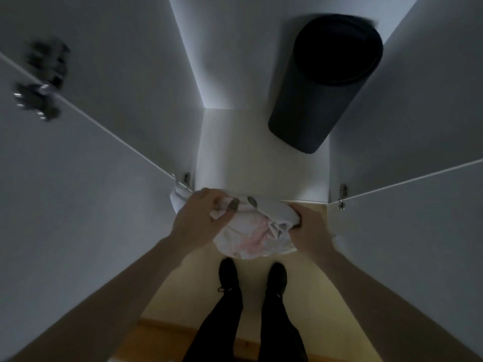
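A crumpled bundle of white cloth (248, 236) with faint pink and grey markings hangs between my two hands, just in front of an open white cabinet (251, 163). My left hand (201, 215) grips the bundle's upper left side with curled fingers. On the bundle's right edge, my right hand (309, 226) holds a fold of the cloth. The lower part of the bundle sags over the floor above my feet.
A tall dark cylindrical bin (324, 82) stands inside the cabinet at the back right. Two white cabinet doors (78, 158) stand open to the left and right. Dark blurred things (41, 79) hang on the left door. My black shoes (228, 275) stand on pale wood floor.
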A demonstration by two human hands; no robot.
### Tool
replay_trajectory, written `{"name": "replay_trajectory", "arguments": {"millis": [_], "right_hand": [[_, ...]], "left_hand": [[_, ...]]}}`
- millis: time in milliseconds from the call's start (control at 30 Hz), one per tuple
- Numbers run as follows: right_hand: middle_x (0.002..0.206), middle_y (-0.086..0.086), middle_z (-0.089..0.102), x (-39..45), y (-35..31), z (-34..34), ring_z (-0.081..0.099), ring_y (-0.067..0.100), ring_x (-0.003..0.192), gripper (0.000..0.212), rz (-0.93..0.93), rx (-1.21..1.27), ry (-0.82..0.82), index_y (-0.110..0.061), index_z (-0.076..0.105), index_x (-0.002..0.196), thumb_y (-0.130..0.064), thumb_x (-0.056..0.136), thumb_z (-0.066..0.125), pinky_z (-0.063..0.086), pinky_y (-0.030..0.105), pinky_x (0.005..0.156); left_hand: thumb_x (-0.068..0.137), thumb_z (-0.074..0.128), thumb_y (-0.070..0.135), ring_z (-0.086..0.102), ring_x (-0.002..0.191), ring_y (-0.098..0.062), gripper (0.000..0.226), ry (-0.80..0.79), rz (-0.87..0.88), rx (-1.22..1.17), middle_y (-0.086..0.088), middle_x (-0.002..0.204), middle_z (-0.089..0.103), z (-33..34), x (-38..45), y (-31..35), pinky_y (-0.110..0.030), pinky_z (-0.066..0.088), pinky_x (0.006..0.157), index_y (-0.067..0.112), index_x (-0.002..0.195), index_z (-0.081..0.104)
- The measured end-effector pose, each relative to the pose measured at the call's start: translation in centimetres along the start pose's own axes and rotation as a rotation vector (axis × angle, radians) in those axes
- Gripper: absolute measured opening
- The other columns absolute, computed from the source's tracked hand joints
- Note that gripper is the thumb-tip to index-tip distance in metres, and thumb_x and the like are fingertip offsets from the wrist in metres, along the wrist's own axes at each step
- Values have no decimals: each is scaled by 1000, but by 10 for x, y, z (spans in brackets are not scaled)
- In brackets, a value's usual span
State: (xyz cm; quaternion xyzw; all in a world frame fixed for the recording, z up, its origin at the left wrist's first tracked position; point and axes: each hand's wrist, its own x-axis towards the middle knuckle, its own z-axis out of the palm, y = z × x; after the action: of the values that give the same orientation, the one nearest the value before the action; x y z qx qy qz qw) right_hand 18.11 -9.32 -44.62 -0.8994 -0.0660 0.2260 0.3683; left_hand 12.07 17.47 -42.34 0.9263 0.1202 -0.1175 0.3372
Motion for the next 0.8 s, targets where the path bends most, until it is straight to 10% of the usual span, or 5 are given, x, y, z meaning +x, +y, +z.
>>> {"name": "replay_trajectory", "arguments": {"millis": [100,233,400,567,800], "right_hand": [[77,-9,74,-39,-24,-23,69,8,74,27,26,-5,-44,-26,76,96,-10,75,66,52,27,63],[83,-13,71,-84,-57,-62,64,4,75,41,14,-21,-61,-31,74,105,1,81,66,49,25,67],[88,-17,69,-126,-80,-104,64,-7,81,45,-40,-13,-93,-26,72,108,6,77,68,45,19,72],[105,-9,70,-141,-85,-136,67,6,95,47,-119,-92,-155,-30,63,116,-20,71,68,52,28,79],[162,-3,22,-139,-88,-167,36,25,143,125,-188,-300,-483,-34,5,162,-40,64,83,38,47,118]], "left_hand": [[70,81,53,32,143,-24,95,-108,36,206,0,155,37,-28,-32,-12,-48,36,114,28,150,36],[55,76,69,25,150,-32,119,-202,171,356,-3,161,31,-46,-65,-2,-55,22,121,25,155,28],[67,73,66,54,128,-20,79,-174,252,309,7,127,64,-48,-84,14,-52,28,118,30,134,52],[76,69,13,58,78,-4,28,-82,268,34,2,88,70,-59,-120,58,-4,38,69,14,104,67],[73,67,20,44,65,-8,28,146,235,146,14,68,50,-71,-153,134,-25,28,56,31,78,41]]}}
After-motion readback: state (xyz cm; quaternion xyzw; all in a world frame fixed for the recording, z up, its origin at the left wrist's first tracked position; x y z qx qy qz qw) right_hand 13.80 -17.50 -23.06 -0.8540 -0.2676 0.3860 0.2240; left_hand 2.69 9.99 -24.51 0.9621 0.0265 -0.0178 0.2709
